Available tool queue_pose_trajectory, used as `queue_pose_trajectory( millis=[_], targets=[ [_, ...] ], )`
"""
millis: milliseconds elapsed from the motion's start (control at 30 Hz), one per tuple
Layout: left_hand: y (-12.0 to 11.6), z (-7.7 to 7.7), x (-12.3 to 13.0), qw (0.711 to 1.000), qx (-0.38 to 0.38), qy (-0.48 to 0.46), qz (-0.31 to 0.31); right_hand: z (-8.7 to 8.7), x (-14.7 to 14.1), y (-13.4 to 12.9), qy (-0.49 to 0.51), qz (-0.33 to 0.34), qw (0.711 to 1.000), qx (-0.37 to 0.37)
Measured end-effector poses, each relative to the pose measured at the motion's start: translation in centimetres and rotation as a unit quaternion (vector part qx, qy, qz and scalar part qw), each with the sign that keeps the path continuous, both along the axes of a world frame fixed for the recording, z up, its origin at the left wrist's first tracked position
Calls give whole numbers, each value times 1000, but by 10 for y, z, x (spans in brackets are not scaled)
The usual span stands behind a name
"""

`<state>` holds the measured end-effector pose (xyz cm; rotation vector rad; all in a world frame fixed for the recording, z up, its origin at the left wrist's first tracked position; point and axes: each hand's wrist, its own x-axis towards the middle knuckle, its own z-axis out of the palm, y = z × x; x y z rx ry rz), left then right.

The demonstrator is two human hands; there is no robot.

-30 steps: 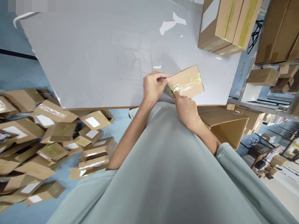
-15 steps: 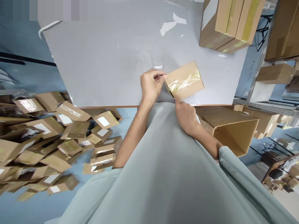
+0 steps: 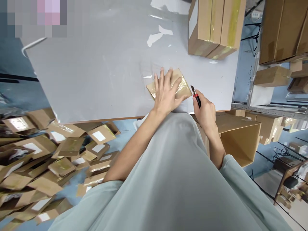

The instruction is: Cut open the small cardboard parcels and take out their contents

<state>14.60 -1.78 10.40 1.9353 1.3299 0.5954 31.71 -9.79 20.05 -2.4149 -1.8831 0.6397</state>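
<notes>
Right grip [image 3: 205,110] held red-and-black steel-bladed cutter [image 3: 198,101] | left grip [image 3: 166,96] splayed wide over taped brown cardboard box [image 3: 184,85] | thumb [image 3: 183,98] needed blade [image 3: 192,87] clearance

We have a tan box [image 3: 183,87], shiny with tape, beneath our spread left hand [image 3: 166,98]; our right hand [image 3: 205,110] grips a black-and-red knife [image 3: 196,96], blade out.

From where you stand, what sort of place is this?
Likely a packing or storage room: cardboard boxes lie heaped on the floor, taped cartons stand on the table, and the right hand holds a knife.
</notes>
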Motion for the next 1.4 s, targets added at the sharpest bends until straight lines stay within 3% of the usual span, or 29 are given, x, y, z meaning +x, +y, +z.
queue_pose_trajectory(
  millis=[100, 200, 567, 933, 1233, 1400],
  targets=[
    [-1, -9, 9, 999, 11, 23, -24, -3, 11, 3, 8, 3, 1000, 12],
    [0, -15, 3, 999, 18, 17, -43, -6, 10, 8, 10, 18, 1000, -4],
    [0, -13, 1, 999, 7, -18, -36, -31, -8, 47, -44, 50, 995, -70],
    [1, -12, -1, 997, -14, -67, -43, -15, -20, 55, -78, 54, 991, -97],
    [1, -10, -1, 995, -14, -91, -43, -18, -56, 66, -156, -1, 978, -140],
    [-1, -17, 0, 995, 4, -88, -48, -13, -61, 64, -176, -17, 973, -149]
  ],
)
